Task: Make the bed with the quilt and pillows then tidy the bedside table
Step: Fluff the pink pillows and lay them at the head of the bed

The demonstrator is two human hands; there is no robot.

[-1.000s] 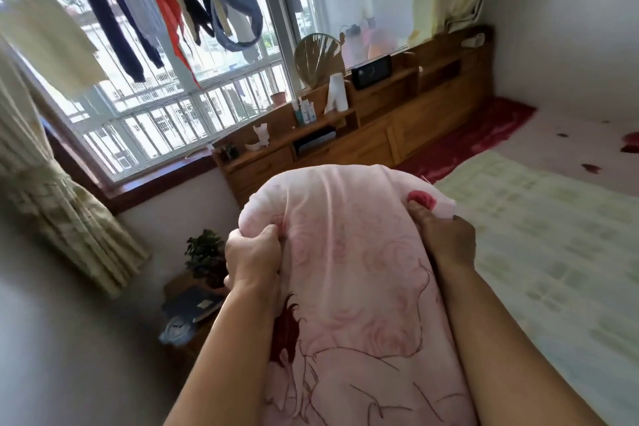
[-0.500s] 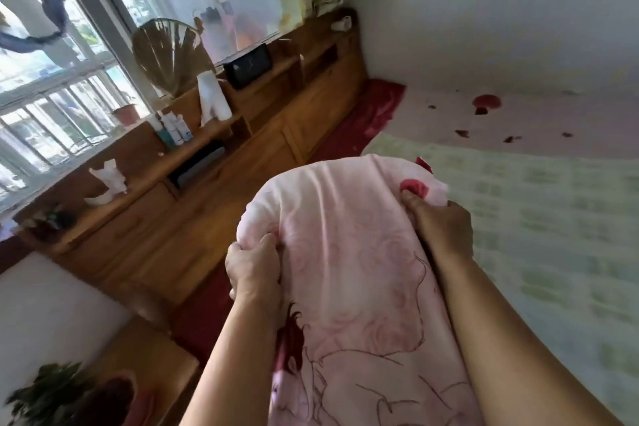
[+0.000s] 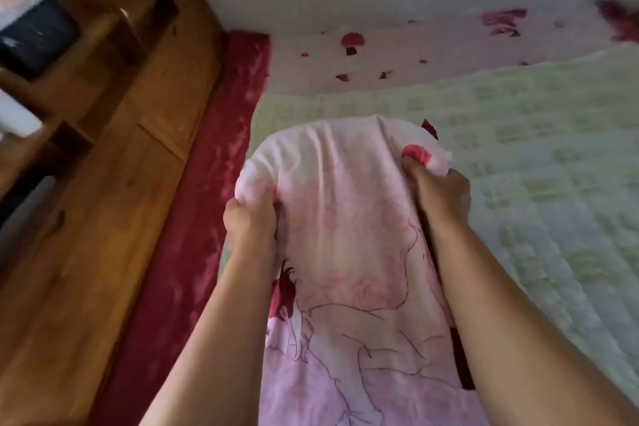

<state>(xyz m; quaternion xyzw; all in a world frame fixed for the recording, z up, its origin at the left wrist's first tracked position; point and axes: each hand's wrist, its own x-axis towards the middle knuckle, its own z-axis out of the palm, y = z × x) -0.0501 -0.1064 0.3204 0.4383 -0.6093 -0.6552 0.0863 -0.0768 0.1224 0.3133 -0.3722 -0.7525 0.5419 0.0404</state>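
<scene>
Head: left hand [image 3: 249, 221], right hand [image 3: 441, 195] grip pink pillow [image 3: 342, 235]

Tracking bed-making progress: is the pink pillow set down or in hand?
In hand: left hand and right hand grip the pink pillow by its top corners; lower end out of view.

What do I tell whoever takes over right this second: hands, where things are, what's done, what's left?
Left hand and right hand each grip the far end of the pink printed pillow, lifted in front of the person.
Green quilt lies spread flat: that looks done.
Left: set the pillow down, probably by the wooden headboard, then tidy the bedside table, not in view.
</scene>
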